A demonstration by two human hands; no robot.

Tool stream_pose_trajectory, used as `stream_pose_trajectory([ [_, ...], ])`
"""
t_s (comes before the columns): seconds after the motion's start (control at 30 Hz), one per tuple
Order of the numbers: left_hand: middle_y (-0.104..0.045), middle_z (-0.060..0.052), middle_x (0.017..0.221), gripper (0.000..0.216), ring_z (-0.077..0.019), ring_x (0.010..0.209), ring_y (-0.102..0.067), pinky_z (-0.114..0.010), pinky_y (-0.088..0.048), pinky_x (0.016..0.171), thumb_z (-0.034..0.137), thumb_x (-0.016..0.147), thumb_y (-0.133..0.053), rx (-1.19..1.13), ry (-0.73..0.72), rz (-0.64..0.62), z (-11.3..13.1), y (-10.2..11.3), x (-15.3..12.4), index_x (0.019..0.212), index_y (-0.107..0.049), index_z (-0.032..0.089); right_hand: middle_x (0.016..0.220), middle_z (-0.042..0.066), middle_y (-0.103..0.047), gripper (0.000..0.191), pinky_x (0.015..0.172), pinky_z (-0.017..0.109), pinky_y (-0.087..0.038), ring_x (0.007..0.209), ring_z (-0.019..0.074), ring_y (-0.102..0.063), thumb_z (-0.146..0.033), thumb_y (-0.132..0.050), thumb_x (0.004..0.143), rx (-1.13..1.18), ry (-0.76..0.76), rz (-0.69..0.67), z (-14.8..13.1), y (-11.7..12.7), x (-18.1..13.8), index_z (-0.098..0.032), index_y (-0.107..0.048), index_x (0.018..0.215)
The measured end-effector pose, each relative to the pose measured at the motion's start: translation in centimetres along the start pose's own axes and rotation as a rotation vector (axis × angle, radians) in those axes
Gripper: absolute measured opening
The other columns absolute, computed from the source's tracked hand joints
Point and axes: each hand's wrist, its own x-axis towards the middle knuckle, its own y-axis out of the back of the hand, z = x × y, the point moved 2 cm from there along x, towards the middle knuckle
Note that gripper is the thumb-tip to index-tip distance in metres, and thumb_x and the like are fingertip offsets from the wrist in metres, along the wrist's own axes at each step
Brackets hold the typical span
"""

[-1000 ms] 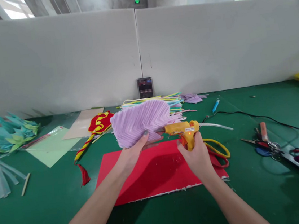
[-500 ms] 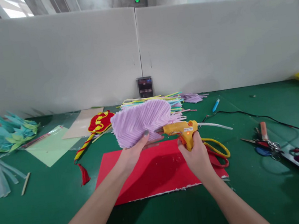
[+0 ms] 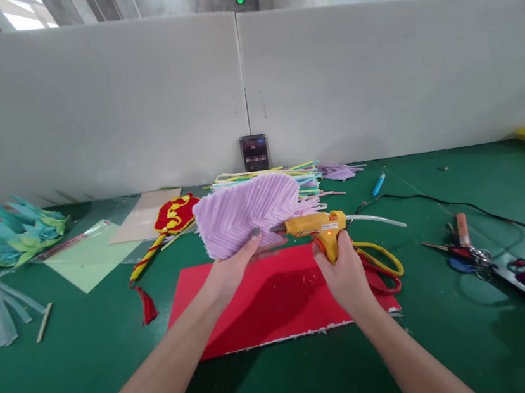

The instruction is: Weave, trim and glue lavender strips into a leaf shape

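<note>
Grey partition closes off the back of the green table; table surface runs out to both sides and in front of the red board, whose rough white edge faces the person. Scissors overlap the board's right side, limiting room by the right hand. That hand is wrapped around a yellow glue gun, nozzle pointing left at the purple panel's lower right. Panel sits above the board, gripped at its lower edge by the left hand, thumb on front.
</note>
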Motion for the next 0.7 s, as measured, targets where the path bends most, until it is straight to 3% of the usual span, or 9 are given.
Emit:
stream_pose_trajectory([
  [0.7, -0.066, -0.013, 0.111, 0.046, -0.0339, 0.106, -0.059, -0.050, -0.048, 0.092, 0.039, 0.079, -0.062, -0.021, -0.027, -0.036, 0.40, -0.27, -0.12, 0.119, -0.059, 0.016, 0.079, 0.003, -0.053, 0.012, 0.063, 0.031, -0.041, 0.072, 0.0189, -0.053, -0.032, -0.045, 0.083, 0.047, 0.029, -0.015, 0.17, -0.06, 0.01, -0.022, -0.039, 0.085],
])
